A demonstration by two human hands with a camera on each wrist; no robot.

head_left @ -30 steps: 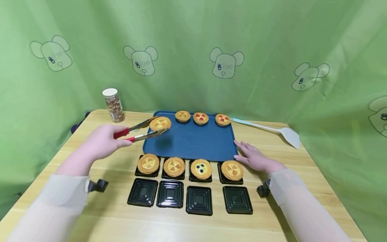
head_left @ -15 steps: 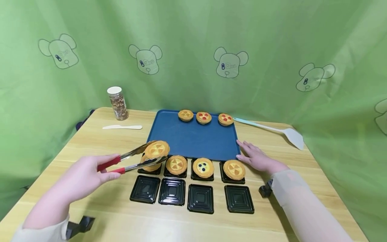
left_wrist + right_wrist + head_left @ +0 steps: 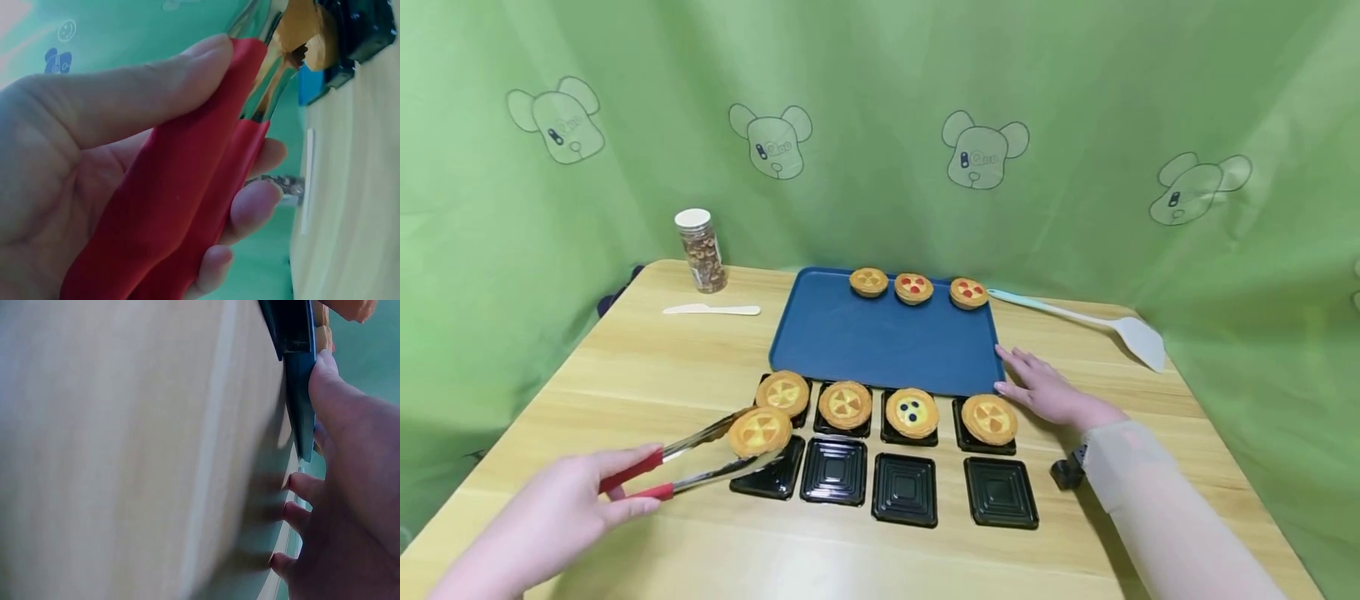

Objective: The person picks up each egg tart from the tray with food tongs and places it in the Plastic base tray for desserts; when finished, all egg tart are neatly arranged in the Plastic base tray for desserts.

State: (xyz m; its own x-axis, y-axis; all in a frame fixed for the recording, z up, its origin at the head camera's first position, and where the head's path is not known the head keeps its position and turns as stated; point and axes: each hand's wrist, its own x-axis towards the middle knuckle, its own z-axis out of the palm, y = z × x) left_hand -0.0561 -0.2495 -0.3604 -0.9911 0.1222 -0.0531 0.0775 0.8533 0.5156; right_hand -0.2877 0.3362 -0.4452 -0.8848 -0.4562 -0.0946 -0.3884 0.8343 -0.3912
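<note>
Grips red-handled tongs [image 3: 632, 468] in the left hand [image 3: 568, 504], with a fruit tart [image 3: 760, 432] pinched in them. Holds that tart nearer than half a second ago, in the head view now partly over the front-left black tray [image 3: 777, 480]. Beside that, three more front-row trays [image 3: 904, 496]; behind, four tarts [image 3: 846, 405] on back-row trays [image 3: 964, 443]. Rests the right hand [image 3: 1037, 387], fingers spread, against the right edge of the blue tray [image 3: 887, 350], as before. Farther off, on the wood-grain table [image 3: 820, 558]: white knife [image 3: 722, 310], lidded jar [image 3: 702, 254], spatula [image 3: 1138, 337]; beyond, a green curtain [image 3: 880, 75].
</note>
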